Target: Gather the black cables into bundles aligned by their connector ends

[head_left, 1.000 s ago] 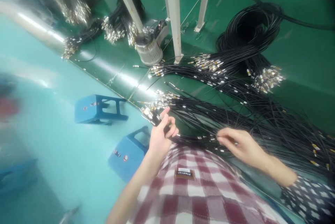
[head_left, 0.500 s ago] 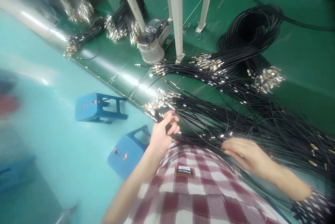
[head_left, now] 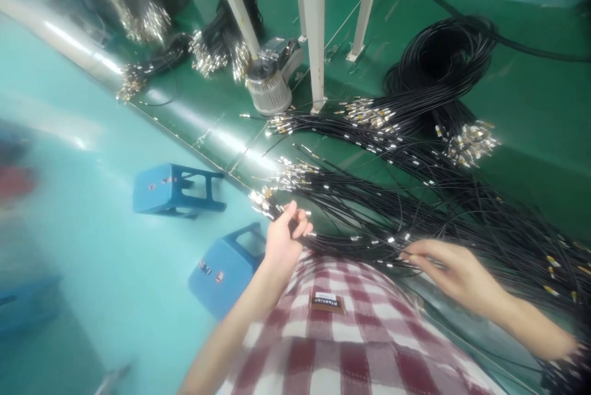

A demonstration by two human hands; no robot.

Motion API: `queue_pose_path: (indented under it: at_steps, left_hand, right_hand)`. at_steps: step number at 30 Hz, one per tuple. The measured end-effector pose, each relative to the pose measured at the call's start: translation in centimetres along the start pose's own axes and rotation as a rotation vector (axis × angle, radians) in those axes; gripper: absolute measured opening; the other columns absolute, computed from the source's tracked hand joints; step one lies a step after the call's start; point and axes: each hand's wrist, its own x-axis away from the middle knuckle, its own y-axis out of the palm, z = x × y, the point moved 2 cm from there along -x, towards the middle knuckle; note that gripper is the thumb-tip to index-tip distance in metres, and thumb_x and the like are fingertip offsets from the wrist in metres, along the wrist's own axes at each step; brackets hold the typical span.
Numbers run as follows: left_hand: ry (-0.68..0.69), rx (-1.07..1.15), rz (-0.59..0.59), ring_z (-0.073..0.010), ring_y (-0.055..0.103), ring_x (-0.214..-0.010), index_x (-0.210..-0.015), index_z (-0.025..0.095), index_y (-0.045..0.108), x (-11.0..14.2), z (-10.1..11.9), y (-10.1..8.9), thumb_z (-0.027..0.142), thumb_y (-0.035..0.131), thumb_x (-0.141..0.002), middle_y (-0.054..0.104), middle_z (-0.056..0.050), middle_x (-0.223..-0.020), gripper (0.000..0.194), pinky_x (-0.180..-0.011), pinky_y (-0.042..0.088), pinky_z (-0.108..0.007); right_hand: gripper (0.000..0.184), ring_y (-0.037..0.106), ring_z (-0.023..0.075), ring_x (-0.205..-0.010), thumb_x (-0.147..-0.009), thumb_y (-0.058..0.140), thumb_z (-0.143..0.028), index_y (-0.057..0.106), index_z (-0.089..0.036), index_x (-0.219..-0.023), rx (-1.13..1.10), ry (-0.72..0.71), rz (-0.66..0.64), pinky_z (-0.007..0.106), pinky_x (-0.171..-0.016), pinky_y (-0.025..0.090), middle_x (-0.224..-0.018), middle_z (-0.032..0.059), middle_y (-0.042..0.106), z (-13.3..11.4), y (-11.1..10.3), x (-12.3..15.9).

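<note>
My left hand [head_left: 287, 236] is wrapped round a bundle of thin black cables [head_left: 341, 242] near their ends. Shiny metal connectors [head_left: 263, 203] stick out beyond its thumb. Farther right, my right hand [head_left: 455, 269] has thumb and fingertips pinched together at the same cables, close to some small white sleeves; the exact strand between the fingers is hard to see. Just beyond both hands lies a larger spread of loose black cables [head_left: 369, 189], with silvery ends [head_left: 295, 173] to the left. A checked red and white apron [head_left: 351, 346] is right below the hands.
On the green tabletop [head_left: 355, 167] are a coiled cable bundle [head_left: 397, 72], a grey motor-like device [head_left: 270, 90] and white posts [head_left: 314, 32]. More cable bundles [head_left: 221, 44] lie at the back left. Two blue stools [head_left: 157, 189] stand on the floor left of the table.
My right hand has shifted right along the cables, its fingertips now pinched. My left hand moved slightly left, drawing its connector ends apart from the neighbouring pile.
</note>
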Motion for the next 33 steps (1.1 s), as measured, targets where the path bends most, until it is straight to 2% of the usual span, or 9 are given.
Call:
queue_pose_path:
  at_steps: [4, 7, 10, 14, 20, 24, 27, 30, 33]
  left_hand:
    - [-0.009, 0.006, -0.001, -0.0006, 0.025, -0.036, -0.073, 0.014, 0.051, 0.0, 0.1, 0.0, 0.019, 0.064, -0.082, 0.051, 0.003, -0.057, 0.017, -0.044, 0.030, -0.019]
    - [-0.067, -0.009, -0.067, -0.0013, 0.027, -0.038, -0.087, 0.010, 0.060, -0.3, 0.2, 0.3, 0.028, 0.063, -0.085, 0.053, 0.001, -0.060, 0.018, -0.045, 0.032, -0.020]
    - [-0.092, -0.043, -0.173, -0.0019, 0.028, -0.039, -0.103, 0.009, 0.064, -0.4, 0.5, 0.8, 0.037, 0.063, -0.085, 0.053, 0.001, -0.063, 0.033, -0.046, 0.032, -0.021]
    - [-0.035, -0.142, -0.244, -0.0023, 0.030, -0.042, -0.097, 0.009, 0.069, 0.5, 0.6, 1.5, 0.030, 0.065, -0.084, 0.048, 0.003, -0.060, 0.025, -0.050, 0.034, -0.021]
    - [-0.008, -0.218, -0.312, -0.0040, 0.032, -0.045, -0.100, 0.011, 0.071, 2.9, 0.1, 2.9, 0.030, 0.068, -0.081, 0.036, 0.006, -0.053, 0.027, -0.048, 0.030, -0.020]
    - [0.031, -0.217, -0.259, -0.0037, 0.030, -0.045, -0.097, 0.010, 0.071, 3.3, 0.2, 3.2, 0.028, 0.072, -0.077, 0.034, 0.007, -0.053, 0.026, -0.045, 0.026, -0.019]
    - [0.045, -0.152, -0.236, -0.0040, 0.027, -0.043, -0.102, 0.012, 0.069, 2.7, 0.5, 2.8, 0.028, 0.068, -0.082, 0.031, 0.008, -0.050, 0.025, -0.048, 0.031, -0.020]
    - [0.025, -0.047, -0.197, -0.0045, 0.025, -0.041, -0.102, 0.013, 0.067, 1.8, 0.7, 2.0, 0.028, 0.063, -0.086, 0.030, 0.009, -0.050, 0.023, -0.047, 0.032, -0.020]
    - [-0.010, -0.017, -0.198, -0.0045, 0.023, -0.040, -0.104, 0.013, 0.066, 1.2, 0.6, 1.3, 0.027, 0.061, -0.087, 0.029, 0.009, -0.050, 0.022, -0.046, 0.031, -0.020]
  right_hand:
    - [0.009, 0.070, 0.0159, -0.073, -0.092, 0.054, -0.025, 0.062, -0.022, -0.093, -0.039, 0.022, 0.073, 0.024, -0.066, 0.057, -0.084, 0.0031, 0.073, 0.3, 0.6, 0.5]
    - [0.008, 0.070, 0.0154, -0.077, -0.092, 0.054, -0.023, 0.062, -0.022, -0.095, -0.040, -0.016, 0.050, 0.024, -0.069, 0.057, -0.088, 0.0033, 0.073, 0.4, 0.9, 0.8]
    - [0.012, 0.069, 0.0162, -0.081, -0.093, 0.052, -0.022, 0.064, -0.022, -0.096, -0.025, -0.050, -0.030, 0.025, -0.073, 0.056, -0.091, 0.0044, 0.072, 0.5, 0.8, 1.2]
    - [0.016, 0.068, 0.0184, -0.087, -0.093, 0.052, -0.030, 0.066, -0.022, -0.095, -0.047, -0.067, -0.206, 0.028, -0.076, 0.054, -0.096, 0.0058, 0.071, -0.3, 0.5, 0.5]
    - [0.024, 0.062, 0.0170, -0.079, -0.093, 0.052, -0.039, 0.064, -0.020, -0.088, -0.087, 0.079, 0.032, 0.029, -0.072, 0.048, -0.090, 0.0052, 0.069, -7.0, 1.0, -7.2]
    - [0.024, 0.059, 0.0137, -0.071, -0.095, 0.048, -0.033, 0.064, -0.021, -0.082, -0.111, 0.157, -0.036, 0.025, -0.065, 0.042, -0.081, 0.0008, 0.068, -10.9, 2.1, -11.6]
    - [0.028, 0.058, 0.0134, -0.068, -0.096, 0.044, -0.027, 0.061, -0.020, -0.076, -0.030, 0.153, -0.134, 0.025, -0.064, 0.039, -0.075, 0.0005, 0.066, -10.1, 2.0, -10.2]
    - [0.029, 0.058, 0.0154, -0.074, -0.098, 0.040, -0.029, 0.061, -0.020, -0.080, 0.031, 0.027, -0.225, 0.029, -0.073, 0.040, -0.076, 0.0023, 0.064, -6.9, 1.1, -5.9]
    - [0.028, 0.059, 0.0180, -0.080, -0.098, 0.042, -0.034, 0.062, -0.020, -0.084, 0.060, 0.032, -0.292, 0.033, -0.079, 0.041, -0.082, 0.0045, 0.065, -4.1, 0.1, -2.3]
